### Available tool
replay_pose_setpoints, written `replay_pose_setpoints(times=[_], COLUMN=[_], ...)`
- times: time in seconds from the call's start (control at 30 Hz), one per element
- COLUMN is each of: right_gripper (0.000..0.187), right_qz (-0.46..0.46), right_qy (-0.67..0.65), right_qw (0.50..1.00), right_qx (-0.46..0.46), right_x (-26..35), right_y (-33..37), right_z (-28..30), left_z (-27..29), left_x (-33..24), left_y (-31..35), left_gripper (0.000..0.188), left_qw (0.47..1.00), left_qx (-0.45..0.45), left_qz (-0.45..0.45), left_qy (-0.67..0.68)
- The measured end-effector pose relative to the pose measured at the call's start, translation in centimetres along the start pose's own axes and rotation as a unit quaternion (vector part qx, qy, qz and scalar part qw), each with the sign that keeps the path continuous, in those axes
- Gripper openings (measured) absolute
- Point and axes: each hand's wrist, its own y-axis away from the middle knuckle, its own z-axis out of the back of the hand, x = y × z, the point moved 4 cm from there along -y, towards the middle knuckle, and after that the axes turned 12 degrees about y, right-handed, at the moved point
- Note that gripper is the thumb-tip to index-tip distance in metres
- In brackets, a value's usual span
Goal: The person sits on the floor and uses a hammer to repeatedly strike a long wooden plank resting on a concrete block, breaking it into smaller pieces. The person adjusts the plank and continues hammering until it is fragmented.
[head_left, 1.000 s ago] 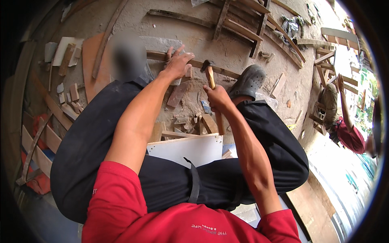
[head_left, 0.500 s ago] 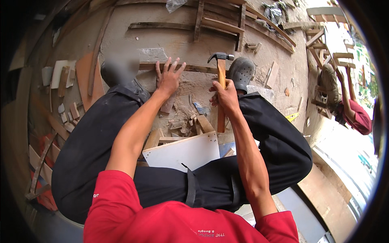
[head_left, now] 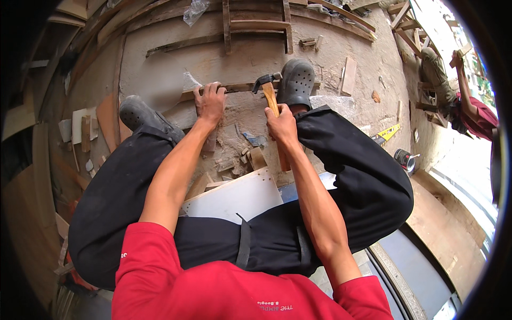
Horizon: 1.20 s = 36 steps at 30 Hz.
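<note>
A claw hammer point(head_left: 270, 96) with an orange-brown wooden handle and black head is gripped mid-handle by my right hand point(head_left: 282, 125). Its head is just above a long dusty wooden strip point(head_left: 237, 87) that lies crosswise on the ground between my feet. Over the left part of this strip, my left hand point(head_left: 210, 104) curls its fingers around the far edge, knuckles up. My right shoe point(head_left: 296, 82) is next to the hammer head, against the strip. No nail can be made out at the hammer.
Close to my lap stands a white-faced board point(head_left: 234, 196) among wood offcuts. A yellow level point(head_left: 386, 134) and an open can point(head_left: 405, 159) are at the right. Wooden frames point(head_left: 258, 25) lie farther off. Another person's arm point(head_left: 467, 96) shows at the far right.
My left hand has gone from spread fingers to curled around the wooden strip. The hammer has tilted, its head shifting left and slightly down. The view has turned a little to the right.
</note>
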Motion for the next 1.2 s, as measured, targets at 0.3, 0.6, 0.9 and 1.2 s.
replay_pose_setpoints(times=[0.3,0.6,0.9,1.2], right_gripper=[0.042,0.044,0.046,0.047], right_qz=[0.003,-0.020,-0.036,-0.041], right_qy=[0.010,-0.006,-0.006,0.012], right_qw=[1.000,0.999,0.998,0.996], right_qx=[0.024,0.037,0.060,0.072], right_x=[-2.4,-3.4,-3.2,-2.7], right_y=[0.2,0.5,1.6,2.2], right_z=[-0.4,-0.1,0.6,0.6], left_z=[-0.3,-0.6,-1.6,-1.6], left_x=[-0.5,-1.3,-1.4,-0.8], left_y=[-1.8,-1.9,-1.9,-1.4], left_gripper=[0.011,0.007,0.011,0.013], left_qw=[0.987,0.965,0.961,0.960], left_qx=[0.052,0.102,0.107,0.070], left_qz=[-0.099,-0.138,-0.135,-0.137], left_qy=[-0.117,-0.197,-0.214,-0.233])
